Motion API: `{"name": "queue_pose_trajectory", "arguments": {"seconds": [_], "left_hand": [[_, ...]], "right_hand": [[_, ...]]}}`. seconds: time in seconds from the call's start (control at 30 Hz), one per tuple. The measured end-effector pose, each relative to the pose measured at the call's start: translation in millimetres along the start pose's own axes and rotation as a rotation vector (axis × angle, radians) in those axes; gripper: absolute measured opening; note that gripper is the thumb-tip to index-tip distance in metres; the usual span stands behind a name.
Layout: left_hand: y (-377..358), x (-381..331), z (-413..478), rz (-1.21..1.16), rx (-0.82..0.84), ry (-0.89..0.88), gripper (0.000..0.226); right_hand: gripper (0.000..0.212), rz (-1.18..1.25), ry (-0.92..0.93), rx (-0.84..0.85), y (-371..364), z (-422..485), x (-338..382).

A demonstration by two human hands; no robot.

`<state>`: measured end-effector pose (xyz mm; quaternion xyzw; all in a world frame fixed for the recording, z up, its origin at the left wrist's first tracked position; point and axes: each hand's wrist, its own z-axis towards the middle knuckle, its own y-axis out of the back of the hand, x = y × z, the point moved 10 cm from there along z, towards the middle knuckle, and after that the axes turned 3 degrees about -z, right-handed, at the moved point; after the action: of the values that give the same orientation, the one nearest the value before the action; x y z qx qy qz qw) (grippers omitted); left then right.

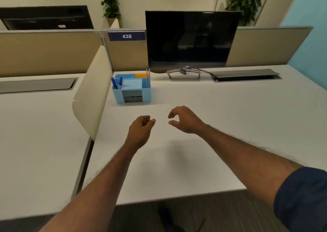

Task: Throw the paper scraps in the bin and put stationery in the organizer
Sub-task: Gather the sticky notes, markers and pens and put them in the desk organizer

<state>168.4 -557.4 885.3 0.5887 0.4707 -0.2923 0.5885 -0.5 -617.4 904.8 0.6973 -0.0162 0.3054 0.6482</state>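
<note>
Over the tabletop (212, 125), both hands hover with nothing in them.
The left hand (141, 128) and right hand (184, 120) hang a little apart, fingers loosely curled. The blue organizer (147, 94) stands just beyond them, with pens (116, 83), notes (131, 84) and pencils (148, 78) in it. No scraps or bin show, so it seems best to look round for strays before reaching.

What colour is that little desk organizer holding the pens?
Light blue. The organizer shows clearly in the head view, standing on the white desk left of the monitor.
</note>
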Motion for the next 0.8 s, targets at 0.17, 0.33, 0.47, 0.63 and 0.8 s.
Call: {"name": "queue_pose_trajectory", "arguments": {"seconds": [0.17, 0.33, 0.47, 0.63, 0.8], "left_hand": [[-39, 4, -48, 0.008, 0.049, -0.008, 0.047], [-67, 4, -95, 0.032, 0.059, -0.028, 0.047], [-81, 3, -127, 0.039, 0.025, -0.025, 0.046], [-113, -2, -169, 0.043, -0.033, -0.014, 0.045], [-164, 6, -218, 0.069, -0.048, 0.049, 0.045]], "right_hand": [[0.023, -0.035, -0.019, 0.008, 3, -65, -21], [0.024, -0.041, -0.019, 0.039, 3, -114, -47], [0.022, -0.014, 0.011, 0.05, -2, -147, -66], [0.022, 0.034, 0.059, 0.086, -9, -191, -92], [0.024, 0.025, 0.096, 0.128, -12, -234, -124]]}}
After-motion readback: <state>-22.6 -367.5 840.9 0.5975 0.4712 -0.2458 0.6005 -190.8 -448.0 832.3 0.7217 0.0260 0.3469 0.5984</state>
